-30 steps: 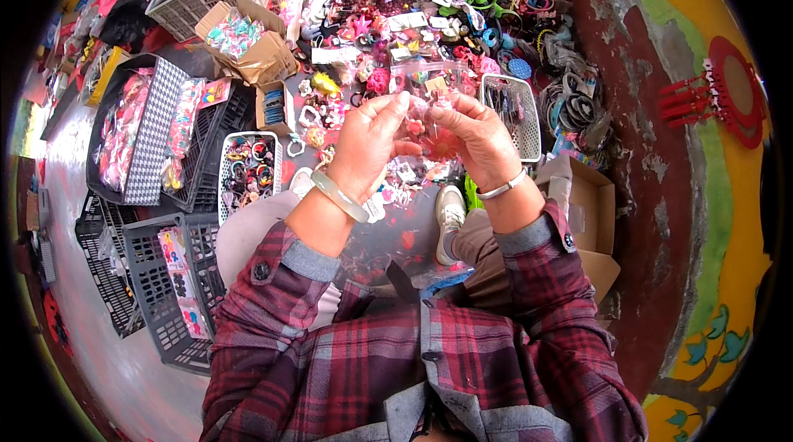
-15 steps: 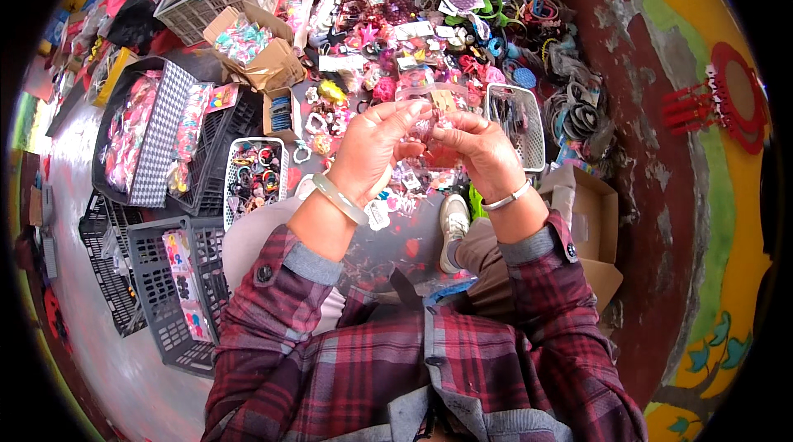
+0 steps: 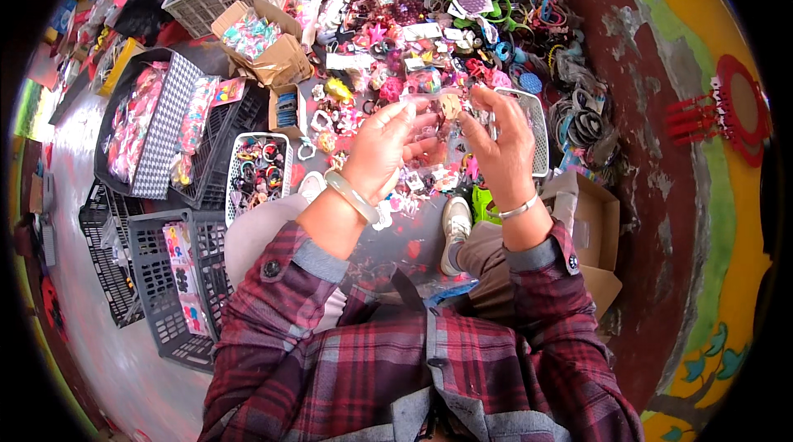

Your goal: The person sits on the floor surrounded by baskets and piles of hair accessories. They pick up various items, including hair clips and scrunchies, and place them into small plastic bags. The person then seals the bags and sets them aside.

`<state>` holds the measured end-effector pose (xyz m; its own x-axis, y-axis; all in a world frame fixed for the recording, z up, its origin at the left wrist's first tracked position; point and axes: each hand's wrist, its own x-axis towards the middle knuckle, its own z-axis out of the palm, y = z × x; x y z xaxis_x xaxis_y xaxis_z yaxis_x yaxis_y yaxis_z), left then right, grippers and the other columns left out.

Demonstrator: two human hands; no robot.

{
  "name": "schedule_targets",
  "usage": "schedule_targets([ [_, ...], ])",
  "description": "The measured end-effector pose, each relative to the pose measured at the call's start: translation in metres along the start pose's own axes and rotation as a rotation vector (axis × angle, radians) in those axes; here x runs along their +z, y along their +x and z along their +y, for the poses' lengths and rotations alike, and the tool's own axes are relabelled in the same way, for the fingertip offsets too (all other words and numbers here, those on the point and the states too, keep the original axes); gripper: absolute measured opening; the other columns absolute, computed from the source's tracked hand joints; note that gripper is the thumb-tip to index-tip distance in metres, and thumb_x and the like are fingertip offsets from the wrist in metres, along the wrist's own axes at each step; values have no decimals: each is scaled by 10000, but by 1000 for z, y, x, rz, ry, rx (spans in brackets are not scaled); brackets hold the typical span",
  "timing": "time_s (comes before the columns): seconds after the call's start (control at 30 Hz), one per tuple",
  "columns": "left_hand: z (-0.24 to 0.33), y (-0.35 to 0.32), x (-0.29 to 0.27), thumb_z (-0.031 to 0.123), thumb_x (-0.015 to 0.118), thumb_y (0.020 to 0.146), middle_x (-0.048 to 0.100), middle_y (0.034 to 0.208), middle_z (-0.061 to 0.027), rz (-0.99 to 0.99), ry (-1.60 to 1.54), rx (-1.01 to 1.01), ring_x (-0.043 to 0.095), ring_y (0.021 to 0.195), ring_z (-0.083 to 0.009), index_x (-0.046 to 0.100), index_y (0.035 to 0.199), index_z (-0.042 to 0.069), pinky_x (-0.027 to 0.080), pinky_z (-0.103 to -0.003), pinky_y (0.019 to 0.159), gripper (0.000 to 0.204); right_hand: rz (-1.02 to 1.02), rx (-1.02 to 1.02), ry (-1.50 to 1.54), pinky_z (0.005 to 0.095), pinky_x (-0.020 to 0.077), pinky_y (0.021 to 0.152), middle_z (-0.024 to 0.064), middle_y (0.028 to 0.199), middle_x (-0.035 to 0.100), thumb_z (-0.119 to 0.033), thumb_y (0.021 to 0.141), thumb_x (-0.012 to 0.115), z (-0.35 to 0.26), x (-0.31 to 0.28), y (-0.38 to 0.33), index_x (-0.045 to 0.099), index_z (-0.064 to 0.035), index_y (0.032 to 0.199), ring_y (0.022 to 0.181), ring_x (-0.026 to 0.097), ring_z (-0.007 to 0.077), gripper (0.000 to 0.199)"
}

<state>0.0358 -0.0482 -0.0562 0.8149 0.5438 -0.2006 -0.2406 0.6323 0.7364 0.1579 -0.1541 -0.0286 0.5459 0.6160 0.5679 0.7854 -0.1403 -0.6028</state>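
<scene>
Left grip: the clear plastic bag [image 3: 450, 135] was held by the left hand [image 3: 376, 153], thumb and fingers brought together on its near side; the exact pinch point could not be told.
Bag: it was raised between the two hands, above the hair-accessory pile [image 3: 388, 39], with a tan piece [image 3: 450, 106] seen near its top.
Right grip: the right hand [image 3: 505, 144] had been drawn away from the left, where a moment earlier both had been pinched close together; its thumb and index finger were parted, and whether the bag was brushed by them could not be told. The bag's weight was judged to be borne mainly by the left.
Floor, left: a dark grey crate [image 3: 151, 281], a houndstooth-edged case [image 3: 176, 116] of pink packets, a white basket [image 3: 289, 157] of hair ties and a cardboard box [image 3: 277, 66] were set out.
Floor, centre: grey paint [image 3: 384, 256] was marked with red patches.
Floor, right: a second white basket [image 3: 541, 140], dark hair hoops [image 3: 582, 120] and an open carton [image 3: 599, 223] were placed.
Wall: peeling maroon [image 3: 640, 140] was bordered by green and yellow, and a red round ornament [image 3: 747, 103] was shown there.
</scene>
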Motion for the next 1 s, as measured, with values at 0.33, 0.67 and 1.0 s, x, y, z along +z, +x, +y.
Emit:
schedule_targets([
  [0.33, -10, -6, 18, 68, 320, 931, 553, 894, -38, -73, 271, 56, 569, 771, -104, 486, 1103, -19, 547, -285, 680, 254, -141, -345, -188, 324, 428, 643, 34, 778, 607, -45, 673, 612, -20, 7, 0, 635, -68, 834, 714, 567, 216, 164],
  [0.67, -23, -3, 7, 69, 404, 904, 564, 722, -67, -121, 707, 264, 531, 617, -107, 529, 989, 0, 442, -263, 539, 167, -170, -485, -354, 341, 416, 701, 31, 739, 541, -117, 643, 546, -20, 4, -1, 564, -85, 726, 742, 528, 209, 91],
  [1.0, -19, -6, 9, 11, 359, 904, 571, 873, -44, -152, 779, 199, 546, 789, -91, 507, 1062, -22, 481, -246, 685, 219, -187, -505, -306, 339, 408, 619, 32, 691, 513, -74, 638, 588, -15, 1, 5, 529, -87, 708, 667, 510, 223, 92],
])
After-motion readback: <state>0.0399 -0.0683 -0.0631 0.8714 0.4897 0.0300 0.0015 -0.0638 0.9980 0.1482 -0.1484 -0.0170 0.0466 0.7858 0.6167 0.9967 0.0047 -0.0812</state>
